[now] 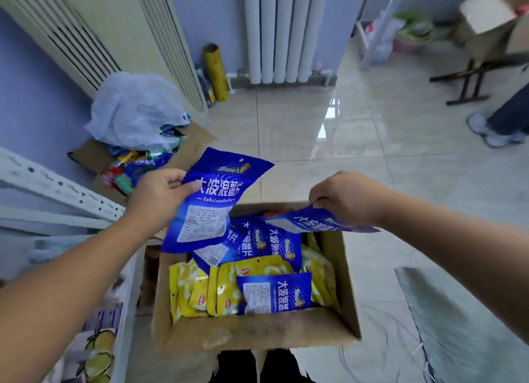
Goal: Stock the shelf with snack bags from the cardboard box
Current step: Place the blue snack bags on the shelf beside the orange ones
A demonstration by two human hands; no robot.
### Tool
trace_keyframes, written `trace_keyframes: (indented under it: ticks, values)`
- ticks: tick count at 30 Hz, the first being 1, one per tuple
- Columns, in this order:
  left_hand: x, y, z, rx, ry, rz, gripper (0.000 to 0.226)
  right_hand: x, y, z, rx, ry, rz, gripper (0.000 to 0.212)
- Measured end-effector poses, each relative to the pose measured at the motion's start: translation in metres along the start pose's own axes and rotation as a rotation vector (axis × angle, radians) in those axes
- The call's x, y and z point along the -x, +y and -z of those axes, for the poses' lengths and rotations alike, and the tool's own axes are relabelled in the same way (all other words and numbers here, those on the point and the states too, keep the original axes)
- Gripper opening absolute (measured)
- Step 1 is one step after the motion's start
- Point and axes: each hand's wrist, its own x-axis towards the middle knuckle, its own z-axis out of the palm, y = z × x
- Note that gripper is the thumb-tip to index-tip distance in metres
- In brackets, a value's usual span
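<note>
Above the open cardboard box (252,334), the left hand (160,193) pinches a blue snack bag (211,205) by its side edge, fingers curled. Its long axis tilts up toward the right, white lettering showing. Farther right, the right hand (347,196) pinches a second blue bag (312,221), held nearly flat.

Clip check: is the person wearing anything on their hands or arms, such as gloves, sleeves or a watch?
No. The left hand and right hand are ungloved, no rings visible. Both forearms are bare to the frame edge: no sleeves, watch or bands.
</note>
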Motion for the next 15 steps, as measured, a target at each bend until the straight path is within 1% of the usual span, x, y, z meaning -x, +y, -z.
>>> trace_keyframes:
  ticks: [4, 8, 11, 13, 15]
  values:
    - [0.036, 0.039, 0.049, 0.031, 0.121, -0.017, 0.009, 0.018, -0.028, 0.095, 0.063, 0.063, 0.107, 0.024]
    - [0.076, 0.079, 0.104, 0.045, 0.255, -0.052, 0.016, 0.021, -0.075, 0.183, 0.116, 0.12, 0.231, 0.018]
    - [0.112, 0.102, 0.146, 0.105, 0.358, -0.087, 0.015, 0.024, -0.122, 0.234, 0.196, 0.166, 0.321, 0.01]
    - [0.138, 0.111, 0.174, 0.137, 0.428, -0.105, 0.013, 0.031, -0.155, 0.262, 0.217, 0.207, 0.376, 0.01]
    - [0.167, 0.113, 0.201, 0.168, 0.508, -0.112, 0.015, 0.039, -0.188, 0.284, 0.19, 0.245, 0.423, 0.012]
